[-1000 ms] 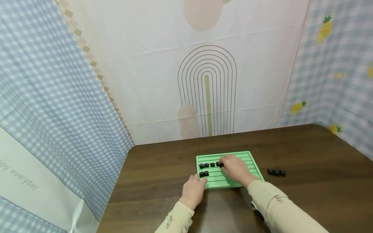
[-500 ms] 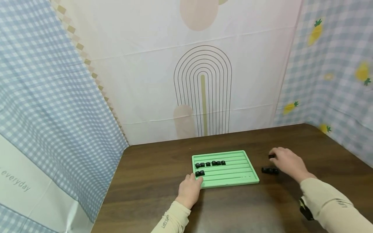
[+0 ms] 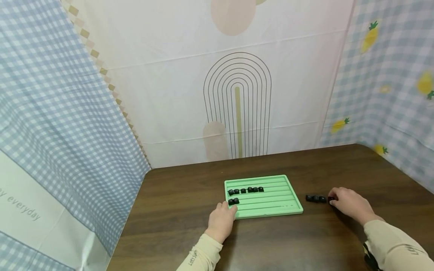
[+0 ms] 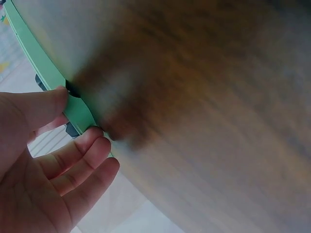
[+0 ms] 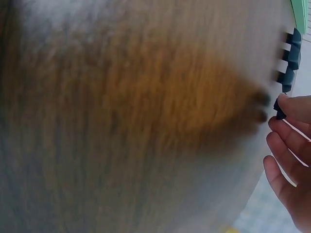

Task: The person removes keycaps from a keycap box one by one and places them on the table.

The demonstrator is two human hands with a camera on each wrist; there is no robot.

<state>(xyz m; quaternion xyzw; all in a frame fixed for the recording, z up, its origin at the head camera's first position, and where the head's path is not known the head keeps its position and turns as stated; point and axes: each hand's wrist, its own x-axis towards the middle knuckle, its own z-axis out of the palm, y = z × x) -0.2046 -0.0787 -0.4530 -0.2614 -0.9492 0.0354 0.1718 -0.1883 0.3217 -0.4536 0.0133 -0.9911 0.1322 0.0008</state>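
Note:
A light green ridged tray lies on the table. Several black keycaps stand in a far row, and a nearer row has two keycaps at its left end. My left hand grips the tray's near left corner, thumb and fingertips on its edge in the left wrist view. Right of the tray, my right hand pinches a black keycap between thumb and index finger. That keycap is at the right end of a line of three keycaps on the wood, with a narrow gap.
The dark wooden table extends around the tray on all sides. A patterned white cloth hangs behind its back edge, with blue checked cloth at the left and more at the right.
My right hand has left the tray's far row, where a keycap now stands uncovered. It moved right with another keycap, then down to the loose line's right end. My left hand stayed at the corner.

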